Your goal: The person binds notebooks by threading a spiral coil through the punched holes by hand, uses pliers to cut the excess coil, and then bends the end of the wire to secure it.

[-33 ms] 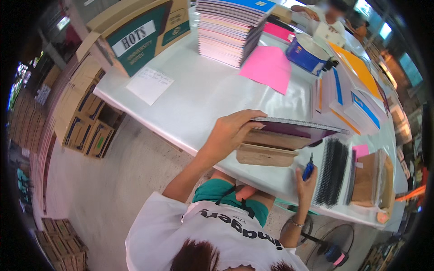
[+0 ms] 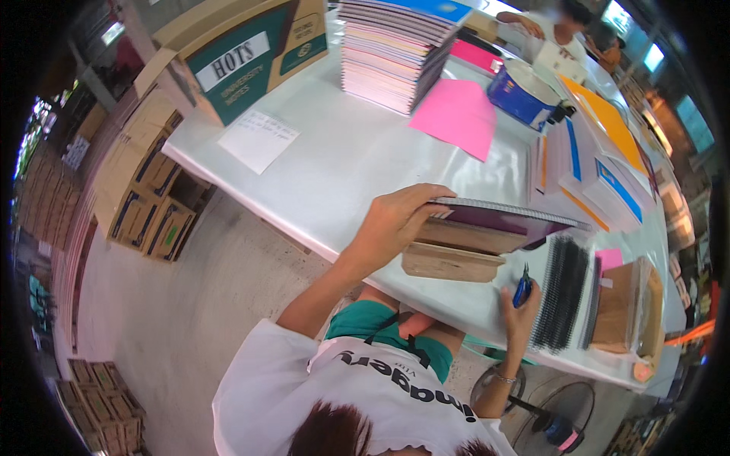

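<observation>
My left hand (image 2: 395, 220) grips the near edge of a spiral-bound notebook with a dark purple cover (image 2: 502, 220). The notebook rests tilted on a wooden block (image 2: 452, 262) at the front of the white table (image 2: 342, 175). My right hand (image 2: 521, 308) is just right of the block and holds a small blue-handled tool (image 2: 522, 285) upright. A row of black binding coils (image 2: 563, 292) lies immediately right of that hand.
A tall stack of notebooks (image 2: 395, 49), a pink sheet (image 2: 456, 114), a blue tub (image 2: 521, 91) and a cardboard box (image 2: 243, 61) stand farther back. Piles of covers (image 2: 601, 175) fill the right side. Another person (image 2: 555, 30) works at the far end. Cartons (image 2: 152, 205) and a fan (image 2: 547, 403) are on the floor.
</observation>
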Demonstrator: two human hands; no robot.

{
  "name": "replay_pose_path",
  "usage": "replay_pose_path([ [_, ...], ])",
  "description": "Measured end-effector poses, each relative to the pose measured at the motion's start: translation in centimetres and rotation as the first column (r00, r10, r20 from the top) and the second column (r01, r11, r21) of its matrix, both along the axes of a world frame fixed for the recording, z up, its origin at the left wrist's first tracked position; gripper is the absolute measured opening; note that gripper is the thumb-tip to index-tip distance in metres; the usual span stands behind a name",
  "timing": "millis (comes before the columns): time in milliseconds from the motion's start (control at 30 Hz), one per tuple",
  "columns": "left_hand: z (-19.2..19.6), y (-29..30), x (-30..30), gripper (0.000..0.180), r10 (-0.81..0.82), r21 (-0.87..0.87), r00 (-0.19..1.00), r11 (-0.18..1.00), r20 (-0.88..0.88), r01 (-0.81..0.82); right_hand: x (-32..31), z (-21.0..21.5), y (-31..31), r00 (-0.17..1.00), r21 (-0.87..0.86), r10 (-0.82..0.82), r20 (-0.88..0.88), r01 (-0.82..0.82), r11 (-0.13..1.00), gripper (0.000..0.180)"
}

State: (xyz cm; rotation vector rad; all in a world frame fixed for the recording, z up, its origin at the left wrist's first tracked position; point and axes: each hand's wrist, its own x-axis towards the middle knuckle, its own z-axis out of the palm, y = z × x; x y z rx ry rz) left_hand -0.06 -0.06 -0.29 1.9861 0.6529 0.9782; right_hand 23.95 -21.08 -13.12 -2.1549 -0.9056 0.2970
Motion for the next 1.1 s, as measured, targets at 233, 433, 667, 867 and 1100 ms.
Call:
replay_pose_path([
  [233, 3.8, 3.9, -4.4, 0.019, 0.457, 0.04, 0.874, 0.882, 0.162, -0.469, 5.9, 8.5, -0.8, 0.948, 0.125, -0.008, 0.318, -0.034, 0.992, 0.064],
  [433, 0.9, 10.3, -13.9, 0.027, 0.51, -0.234, 0.652, 0.853, 0.561, -0.466, 17.5, 17.3, 3.9, 0.888, 0.617, -0.32, 0.332, 0.052, 0.786, 0.048],
  [667, -12.1, 18.6, -18.6, 0.032, 0.633, -0.525, 0.683, 0.745, 0.365, -0.411, 30.2, 21.6, 6.7, 0.709, 0.575, -0.477, 0.52, 0.123, 0.809, 0.037],
  [867, -11.7, 16.5, -18.7, 0.047, 0.889, 0.219, 0.458, 0.443, 0.018, -0.869, 22.7, 22.1, 11.1, 0.628, 0.309, -0.02, 0.778, -0.354, 0.883, 0.042],
  [1100, -4.2, 11.8, -7.7, 0.042, 0.663, 0.352, 0.739, 0.669, 0.117, -0.655, 19.1, 21.0, 12.6, 0.51, 0.232, -0.053, 0.859, -0.295, 0.927, 0.04],
])
